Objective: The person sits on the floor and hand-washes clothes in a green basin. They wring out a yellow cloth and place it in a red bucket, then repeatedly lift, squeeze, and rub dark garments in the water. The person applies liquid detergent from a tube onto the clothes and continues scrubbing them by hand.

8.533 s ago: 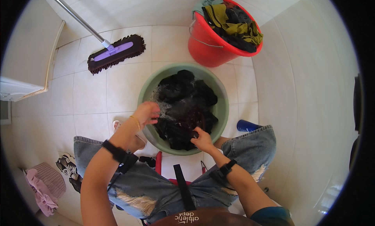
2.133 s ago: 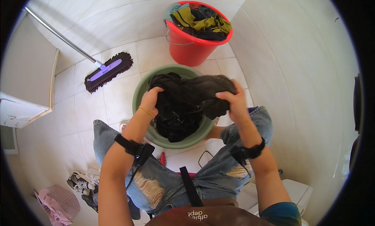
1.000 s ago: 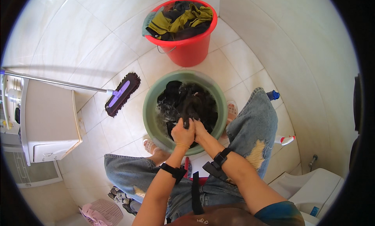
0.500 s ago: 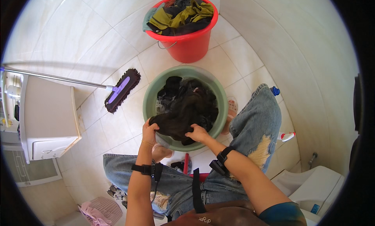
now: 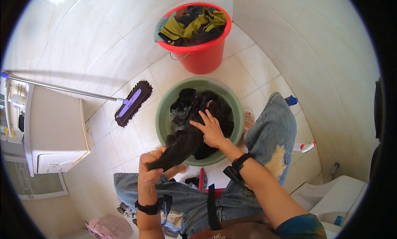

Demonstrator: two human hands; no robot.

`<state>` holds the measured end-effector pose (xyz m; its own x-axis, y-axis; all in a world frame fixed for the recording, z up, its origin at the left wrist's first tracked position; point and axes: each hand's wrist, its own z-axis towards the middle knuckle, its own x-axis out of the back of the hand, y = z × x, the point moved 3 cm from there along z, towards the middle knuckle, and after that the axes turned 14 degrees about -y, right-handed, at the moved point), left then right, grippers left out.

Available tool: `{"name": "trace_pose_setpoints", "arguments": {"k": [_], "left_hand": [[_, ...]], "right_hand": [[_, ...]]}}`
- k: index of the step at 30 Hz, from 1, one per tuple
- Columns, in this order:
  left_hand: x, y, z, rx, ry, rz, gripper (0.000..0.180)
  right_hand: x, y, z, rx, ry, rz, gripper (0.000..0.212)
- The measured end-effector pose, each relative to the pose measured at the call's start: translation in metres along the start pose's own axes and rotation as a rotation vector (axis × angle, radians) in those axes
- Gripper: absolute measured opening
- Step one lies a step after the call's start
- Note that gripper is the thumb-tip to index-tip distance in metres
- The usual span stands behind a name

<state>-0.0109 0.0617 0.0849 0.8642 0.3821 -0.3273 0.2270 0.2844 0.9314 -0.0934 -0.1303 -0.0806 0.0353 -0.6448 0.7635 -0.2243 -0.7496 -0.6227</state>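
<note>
A green round basin (image 5: pixel 162 127) stands on the tiled floor in front of me, holding wet dark clothes and a little sudsy water. My left hand (image 5: pixel 150 163) is closed on one end of a black garment (image 5: pixel 180 147), pulled out past the basin's near-left rim. The rest of that cloth runs back into the basin. Over its far part lies my right hand (image 5: pixel 210 129), fingers spread and resting on the dark fabric. The garment's kind does not show.
Beyond the basin stands a red bucket (image 5: pixel 202 59) heaped with dark and olive clothes. A purple mop (image 5: pixel 133 102) leans at left, near a white cabinet (image 5: pixel 56 125). A pink basket (image 5: pixel 120 225) sits lower left, a red-and-white brush (image 5: pixel 307 147) at right.
My left hand has drawn the black garment's end toward me, down and left over the rim. The right hand has let go of the near edge and moved farther in, fingers now spread.
</note>
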Motion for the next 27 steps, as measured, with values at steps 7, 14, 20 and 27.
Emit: {"name": "trace_pose_setpoints", "arguments": {"k": [7,14,20,27], "left_hand": [[0.024,0.007,-0.016,0.114,0.239,-0.045,0.012],[0.063,-0.012,-0.028,0.124,0.419,-0.180,0.020],[0.076,-0.041,-0.006,0.188,0.336,-0.140,0.012],[0.078,-0.077,-0.006,0.376,0.269,-0.129,0.018]], "right_hand": [[0.006,-0.014,-0.009,-0.034,0.002,0.296,0.015],[0.097,-0.039,-0.045,0.078,0.480,0.696,0.015],[0.042,-0.047,-0.054,0.013,-0.224,-0.049,0.028],[-0.044,-0.008,-0.045,-0.116,-0.719,0.003,0.026]]}}
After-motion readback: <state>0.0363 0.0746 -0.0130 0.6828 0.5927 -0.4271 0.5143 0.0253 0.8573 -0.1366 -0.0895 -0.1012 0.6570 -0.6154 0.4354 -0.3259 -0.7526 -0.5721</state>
